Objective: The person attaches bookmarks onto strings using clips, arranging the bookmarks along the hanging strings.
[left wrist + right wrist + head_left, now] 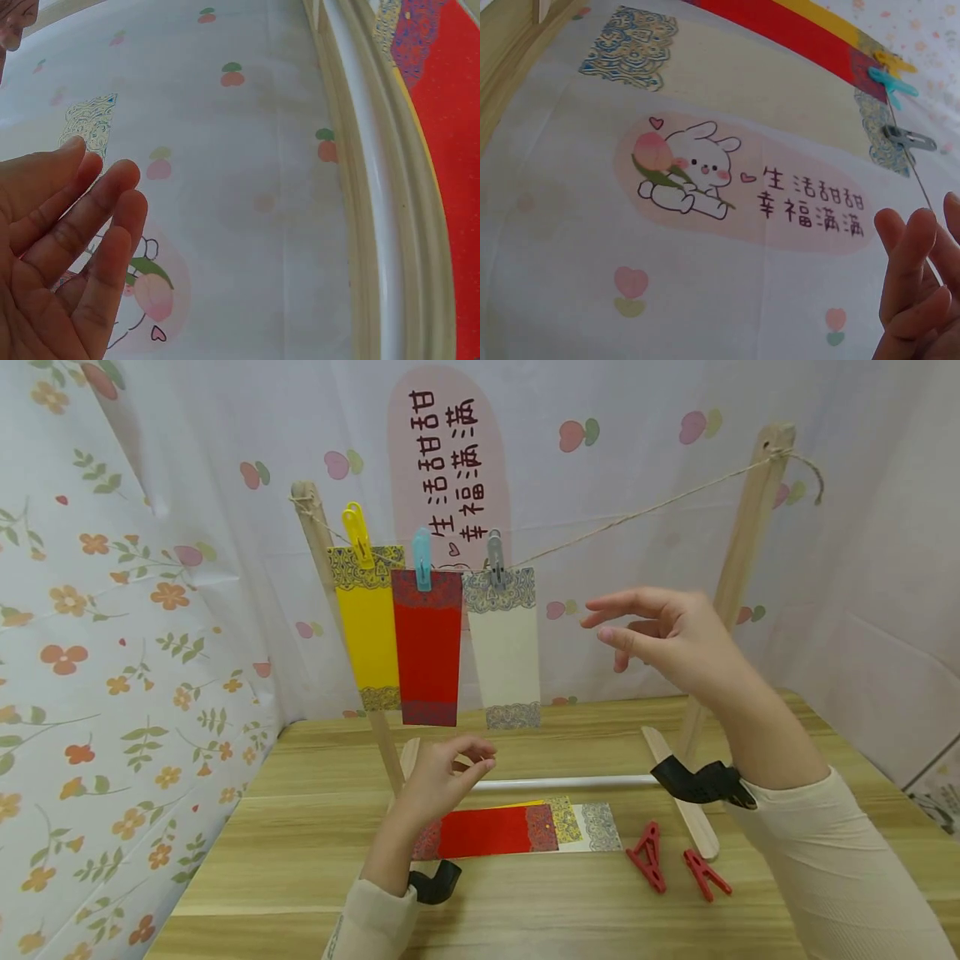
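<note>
Three patterned paper cards hang from a twine line: a yellow card (367, 631) under a yellow clothespin (358, 537), a red card (428, 647) under a blue clothespin (422, 560), and a cream card (504, 652) under a grey clothespin (495, 560). My right hand (663, 631) is raised to the right of the cream card, fingers loosely bent and holding nothing. Below the hanging cards, my left hand (448, 777) is in the air with relaxed fingers and nothing in them. In the left wrist view the left hand (71, 240) shows its palm side.
Overlapping red, yellow and cream cards (487, 831) lie on the wooden table (540, 910). Two red clothespins (648, 857) lie to their right. Wooden posts (750, 527) carry the twine, and a white rod (570, 782) joins them low down. Printed cloth (637, 435) hangs behind.
</note>
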{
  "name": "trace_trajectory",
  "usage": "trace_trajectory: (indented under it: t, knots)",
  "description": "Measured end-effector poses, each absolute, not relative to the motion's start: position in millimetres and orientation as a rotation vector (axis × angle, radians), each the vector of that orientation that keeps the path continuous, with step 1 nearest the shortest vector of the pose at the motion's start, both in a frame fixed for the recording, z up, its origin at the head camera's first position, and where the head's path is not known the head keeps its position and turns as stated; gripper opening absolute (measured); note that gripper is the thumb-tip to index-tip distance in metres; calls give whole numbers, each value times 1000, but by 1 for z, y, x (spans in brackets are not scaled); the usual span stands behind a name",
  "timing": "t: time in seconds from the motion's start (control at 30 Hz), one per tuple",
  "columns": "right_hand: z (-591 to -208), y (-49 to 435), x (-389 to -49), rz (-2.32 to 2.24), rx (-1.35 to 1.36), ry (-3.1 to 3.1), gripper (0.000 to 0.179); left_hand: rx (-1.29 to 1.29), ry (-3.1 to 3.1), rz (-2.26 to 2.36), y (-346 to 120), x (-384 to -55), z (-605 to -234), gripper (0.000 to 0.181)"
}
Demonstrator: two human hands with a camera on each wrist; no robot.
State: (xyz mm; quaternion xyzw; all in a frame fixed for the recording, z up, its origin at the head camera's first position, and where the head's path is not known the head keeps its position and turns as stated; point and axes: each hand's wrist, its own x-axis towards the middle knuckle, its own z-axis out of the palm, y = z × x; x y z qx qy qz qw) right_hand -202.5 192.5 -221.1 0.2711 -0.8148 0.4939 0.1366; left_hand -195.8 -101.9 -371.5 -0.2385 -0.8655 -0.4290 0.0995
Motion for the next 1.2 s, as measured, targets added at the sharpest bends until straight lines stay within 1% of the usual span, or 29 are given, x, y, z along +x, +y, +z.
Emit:
trace_trajectory:
  t: [0.37, 0.57, 0.83, 1.07, 1.2]
  knots:
    - [-271, 226, -205, 1293, 920, -2470, 30, -771, -2720, -1124, -108, -198, -387, 19]
    - [-297, 242, -205, 1309, 964, -2522, 31, -761, -2786, -1163, -111, -200, -398, 25]
    - [-342, 269, -202, 1305, 1003, -2594, 33, -723, -2882, -1077, -115, -204, -409, 28]
    - [-381, 287, -199, 1342, 982, -2681, 31, -726, -2976, -1022, -116, -207, -415, 32]
    - [-398, 293, -200, 1378, 1043, -2744, 31, -717, -3040, -979, -115, -205, -419, 35]
